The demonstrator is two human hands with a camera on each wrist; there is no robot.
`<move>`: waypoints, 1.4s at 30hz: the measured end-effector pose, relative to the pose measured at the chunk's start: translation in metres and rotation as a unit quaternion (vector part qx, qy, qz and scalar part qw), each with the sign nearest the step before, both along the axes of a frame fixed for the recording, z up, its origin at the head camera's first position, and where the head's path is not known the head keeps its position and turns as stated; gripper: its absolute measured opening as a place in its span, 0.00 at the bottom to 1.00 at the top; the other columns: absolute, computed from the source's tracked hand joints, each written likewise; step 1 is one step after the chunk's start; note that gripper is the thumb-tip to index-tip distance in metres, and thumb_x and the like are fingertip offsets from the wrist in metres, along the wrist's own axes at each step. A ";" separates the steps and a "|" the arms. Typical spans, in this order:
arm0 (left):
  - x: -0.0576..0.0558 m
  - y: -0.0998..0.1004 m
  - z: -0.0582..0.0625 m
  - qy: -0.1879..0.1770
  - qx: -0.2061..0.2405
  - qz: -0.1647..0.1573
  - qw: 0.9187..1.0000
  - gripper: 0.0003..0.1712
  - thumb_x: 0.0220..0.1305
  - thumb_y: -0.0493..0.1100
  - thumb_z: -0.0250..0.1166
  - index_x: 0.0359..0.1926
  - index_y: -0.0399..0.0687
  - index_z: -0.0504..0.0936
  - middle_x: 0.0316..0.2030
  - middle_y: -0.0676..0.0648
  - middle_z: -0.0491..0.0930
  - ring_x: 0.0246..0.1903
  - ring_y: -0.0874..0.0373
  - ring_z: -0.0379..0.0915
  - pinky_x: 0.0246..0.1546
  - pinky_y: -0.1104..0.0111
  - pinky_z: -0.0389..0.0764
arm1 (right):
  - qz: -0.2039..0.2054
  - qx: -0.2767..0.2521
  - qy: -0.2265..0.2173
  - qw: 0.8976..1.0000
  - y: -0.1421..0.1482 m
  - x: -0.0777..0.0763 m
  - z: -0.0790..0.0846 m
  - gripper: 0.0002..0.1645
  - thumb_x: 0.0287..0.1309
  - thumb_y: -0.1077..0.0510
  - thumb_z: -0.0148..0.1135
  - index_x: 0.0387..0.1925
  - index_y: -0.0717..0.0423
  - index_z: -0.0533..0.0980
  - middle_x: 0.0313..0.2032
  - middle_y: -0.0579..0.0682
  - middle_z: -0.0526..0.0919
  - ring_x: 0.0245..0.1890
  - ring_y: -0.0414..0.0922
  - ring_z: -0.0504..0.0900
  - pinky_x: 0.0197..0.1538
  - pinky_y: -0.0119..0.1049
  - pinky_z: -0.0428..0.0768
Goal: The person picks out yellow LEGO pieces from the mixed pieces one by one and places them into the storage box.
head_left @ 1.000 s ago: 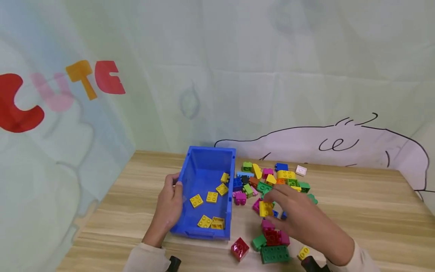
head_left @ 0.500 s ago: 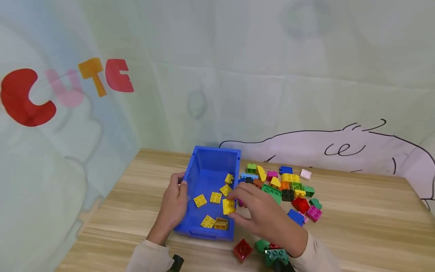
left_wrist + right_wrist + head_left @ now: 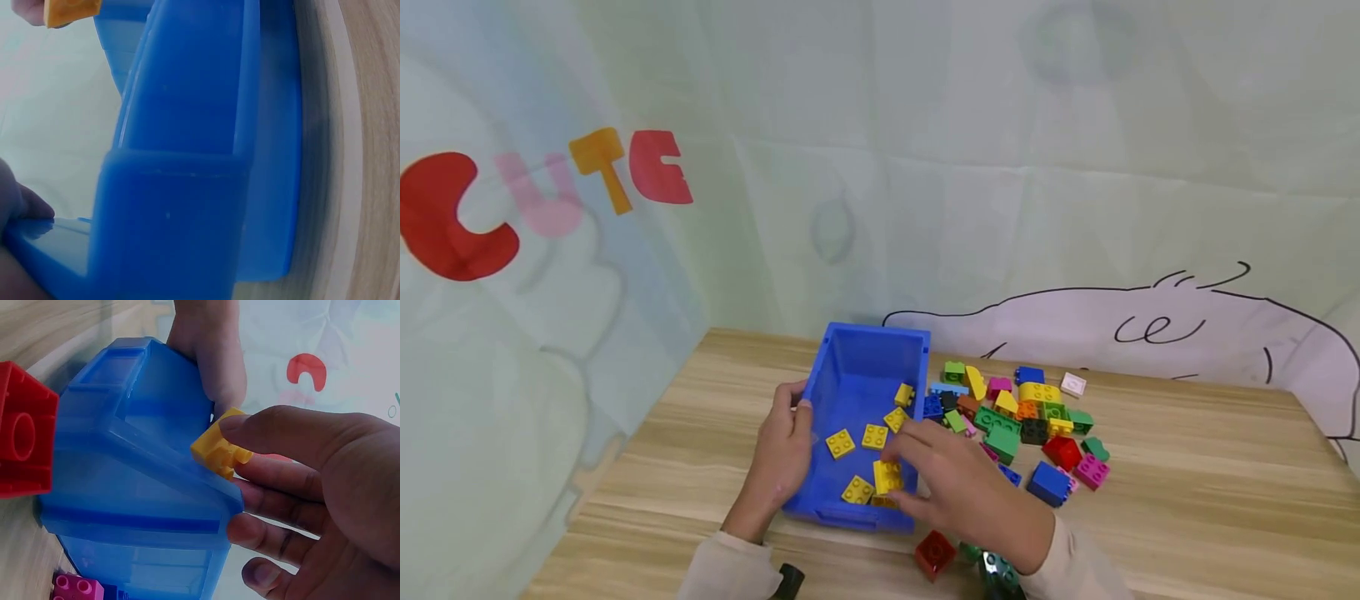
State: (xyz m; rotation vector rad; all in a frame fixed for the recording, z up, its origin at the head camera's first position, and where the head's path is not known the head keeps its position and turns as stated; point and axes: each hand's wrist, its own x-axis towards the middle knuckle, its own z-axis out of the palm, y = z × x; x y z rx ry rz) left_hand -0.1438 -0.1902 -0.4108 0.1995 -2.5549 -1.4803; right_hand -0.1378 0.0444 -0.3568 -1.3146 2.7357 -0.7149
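A blue plastic bin (image 3: 891, 332) stands on the wooden table, with several yellow bricks (image 3: 840, 443) lying on its floor. My left hand (image 3: 781, 446) grips the bin's left wall, thumb over the rim. Between thumb and fingers, my right hand (image 3: 970, 492) pinches a yellow toy brick (image 3: 887, 477) above the bin's near right part. In the right wrist view that yellow brick (image 3: 222, 445) shows at the rim's height, studs toward the fingers. One yellow brick on the bin floor is partly hidden beneath the held one.
Mixed toy bricks spread over the table right of the bin, among them a green brick (image 3: 1002, 443), a blue brick (image 3: 1049, 483) and a magenta brick (image 3: 1092, 471). A red brick (image 3: 935, 554) lies near the bin's front right corner. A printed cloth (image 3: 970, 167) hangs behind the table.
My right hand has carried the yellow brick leftward from the pile, across the bin's right wall, to over the bin's inside. The left hand keeps its grip on the bin.
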 end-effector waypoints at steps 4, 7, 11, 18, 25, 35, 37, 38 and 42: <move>0.000 0.000 0.000 -0.003 -0.002 0.001 1.000 0.21 0.80 0.40 0.40 0.67 0.39 0.63 0.60 0.35 0.72 0.54 0.40 0.76 0.54 0.45 0.75 | 0.000 0.004 -0.001 1.000 0.001 0.001 -0.001 0.20 0.54 0.50 0.75 0.48 0.49 0.80 0.46 0.43 0.81 0.48 0.40 0.80 0.51 0.40 0.86; 0.000 0.001 0.000 -0.005 -0.003 0.001 1.000 0.21 0.80 0.40 0.40 0.67 0.39 0.63 0.60 0.35 0.72 0.54 0.40 0.76 0.54 0.45 0.76 | -0.009 0.005 -0.005 1.000 0.004 0.002 0.000 0.21 0.54 0.50 0.75 0.49 0.48 0.81 0.49 0.44 0.82 0.51 0.41 0.80 0.52 0.41 0.86; 0.000 0.001 0.001 -0.004 -0.002 0.003 1.000 0.20 0.79 0.40 0.40 0.66 0.39 0.63 0.59 0.35 0.73 0.54 0.40 0.76 0.55 0.44 0.75 | -0.020 -0.031 -0.003 0.999 0.012 0.002 0.004 0.20 0.53 0.52 0.76 0.48 0.48 0.81 0.48 0.43 0.83 0.50 0.40 0.81 0.50 0.41 0.86; 0.000 0.001 0.000 -0.003 -0.001 0.003 1.000 0.20 0.79 0.40 0.41 0.66 0.39 0.63 0.58 0.34 0.73 0.54 0.40 0.76 0.55 0.44 0.74 | -0.039 -0.088 0.062 0.993 0.045 0.002 0.015 0.17 0.51 0.58 0.78 0.43 0.50 0.82 0.40 0.43 0.85 0.42 0.42 0.84 0.41 0.38 0.88; -0.001 -0.001 -0.001 -0.001 -0.009 0.001 1.000 0.21 0.79 0.41 0.40 0.66 0.39 0.63 0.58 0.34 0.74 0.53 0.39 0.76 0.53 0.45 0.74 | -0.090 -0.020 0.046 0.995 0.094 0.005 0.027 0.14 0.48 0.61 0.78 0.35 0.43 0.82 0.32 0.36 0.81 0.26 0.32 0.73 0.27 0.27 0.79; 0.000 -0.003 0.005 0.002 -0.002 0.002 1.000 0.21 0.79 0.41 0.40 0.66 0.38 0.63 0.59 0.34 0.72 0.55 0.38 0.75 0.56 0.44 0.73 | -0.166 0.166 -0.113 0.966 0.131 -0.006 0.012 0.13 0.44 0.57 0.81 0.28 0.45 0.81 0.26 0.39 0.79 0.29 0.39 0.76 0.34 0.40 0.82; 0.000 -0.002 0.005 0.001 -0.001 0.001 1.000 0.21 0.79 0.41 0.40 0.66 0.38 0.63 0.60 0.34 0.72 0.55 0.38 0.75 0.56 0.44 0.73 | -0.191 0.202 -0.176 0.944 0.134 -0.008 0.005 0.12 0.44 0.57 0.80 0.30 0.47 0.82 0.26 0.41 0.79 0.29 0.42 0.76 0.36 0.43 0.83; 0.000 -0.002 0.005 0.003 0.001 0.000 1.000 0.20 0.79 0.40 0.40 0.66 0.37 0.63 0.60 0.34 0.72 0.55 0.38 0.75 0.56 0.44 0.73 | -0.199 0.215 -0.205 0.934 0.136 -0.009 0.002 0.12 0.45 0.57 0.80 0.31 0.49 0.82 0.26 0.43 0.80 0.29 0.43 0.76 0.36 0.44 0.82; 0.000 0.001 0.004 0.005 0.003 -0.006 1.000 0.20 0.79 0.40 0.40 0.66 0.37 0.63 0.59 0.34 0.73 0.54 0.38 0.75 0.55 0.44 0.73 | -0.214 0.246 -0.258 0.910 0.142 -0.010 -0.012 0.14 0.45 0.56 0.80 0.32 0.53 0.82 0.25 0.46 0.79 0.27 0.45 0.75 0.34 0.43 0.81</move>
